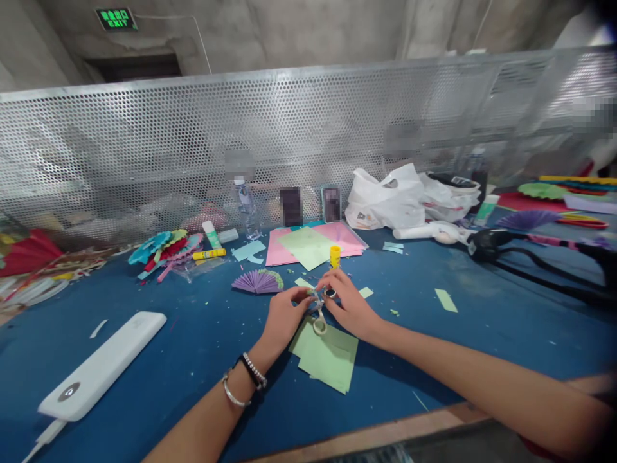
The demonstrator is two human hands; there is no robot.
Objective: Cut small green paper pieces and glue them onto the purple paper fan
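Observation:
My left hand point(286, 314) and my right hand point(351, 301) meet over the middle of the blue table. Small scissors point(319, 325) are in my right hand, one pale handle loop hanging below the fingers; the blades are mostly hidden. The fingertips of my left hand are pinched beside them on what looks like a small bit of green paper, largely covered. Under my hands lie light green paper sheets point(330, 360), loosely stacked. A yellow glue stick point(335, 256) stands upright just behind my right hand. A purple folded paper fan point(258, 281) lies to the left.
Pink and green sheets point(354, 239) lie farther back. Paper flowers point(164, 251), another yellow glue stick point(209, 254) and a water bottle point(247, 209) are back left. A white power bank point(103, 363) lies front left. White plastic bags point(385, 196) and black straps point(530, 257) occupy the right.

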